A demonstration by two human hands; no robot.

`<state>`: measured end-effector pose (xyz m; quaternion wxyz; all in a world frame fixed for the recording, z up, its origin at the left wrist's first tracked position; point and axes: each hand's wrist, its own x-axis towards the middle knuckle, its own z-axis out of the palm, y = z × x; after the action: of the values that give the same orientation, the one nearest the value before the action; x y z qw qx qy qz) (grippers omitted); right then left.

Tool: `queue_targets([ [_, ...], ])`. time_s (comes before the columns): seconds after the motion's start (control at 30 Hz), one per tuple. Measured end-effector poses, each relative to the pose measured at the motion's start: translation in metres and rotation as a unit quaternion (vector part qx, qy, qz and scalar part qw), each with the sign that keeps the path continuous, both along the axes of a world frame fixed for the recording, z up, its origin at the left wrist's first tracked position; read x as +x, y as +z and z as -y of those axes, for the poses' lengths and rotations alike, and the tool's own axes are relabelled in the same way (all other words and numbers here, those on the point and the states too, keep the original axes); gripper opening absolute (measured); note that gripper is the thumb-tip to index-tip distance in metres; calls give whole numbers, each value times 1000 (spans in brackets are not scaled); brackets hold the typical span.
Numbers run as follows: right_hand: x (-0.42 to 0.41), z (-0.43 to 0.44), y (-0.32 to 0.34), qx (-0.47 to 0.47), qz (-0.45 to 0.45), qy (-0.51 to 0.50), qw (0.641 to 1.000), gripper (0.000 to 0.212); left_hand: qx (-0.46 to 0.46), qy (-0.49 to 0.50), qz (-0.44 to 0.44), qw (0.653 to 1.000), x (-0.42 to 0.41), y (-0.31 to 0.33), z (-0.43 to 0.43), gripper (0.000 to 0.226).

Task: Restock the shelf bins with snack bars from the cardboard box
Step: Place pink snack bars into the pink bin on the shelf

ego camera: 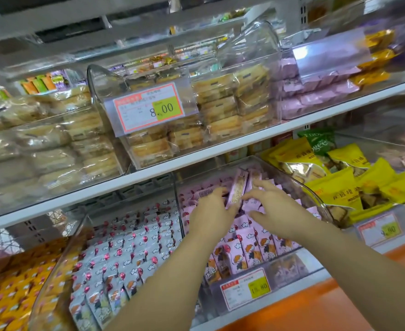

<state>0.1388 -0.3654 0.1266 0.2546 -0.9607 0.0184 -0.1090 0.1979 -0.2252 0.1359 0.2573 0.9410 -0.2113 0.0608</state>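
Both my hands reach into a clear plastic bin [316, 194] on the lower shelf, filled with pink-wrapped snack bars [251, 244]. My left hand [211, 211] grips a pink bar [236, 189] that stands upright above the pile. My right hand [270, 201] lies just to its right, fingers spread and touching the bars at the back of the bin. The cardboard box is out of sight.
A bin of white-wrapped bars [130, 254] stands to the left, and orange packs [13, 283] lie further left. Yellow bags [340, 182] fill the bin on the right. The upper shelf [220, 146] holds clear bins of pastries with a price tag [149, 107].
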Motion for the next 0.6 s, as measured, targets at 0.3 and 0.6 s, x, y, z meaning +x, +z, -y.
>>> queue_targets([
  [0.3, -7, 2, 3, 232, 110, -24, 966, 32, -207, -42, -4, 977, -12, 3, 7, 29],
  [0.6, -29, -6, 39, 405, 83, 45, 909, 30, -98, -139, 39, 985, -45, 27, -41, 48],
])
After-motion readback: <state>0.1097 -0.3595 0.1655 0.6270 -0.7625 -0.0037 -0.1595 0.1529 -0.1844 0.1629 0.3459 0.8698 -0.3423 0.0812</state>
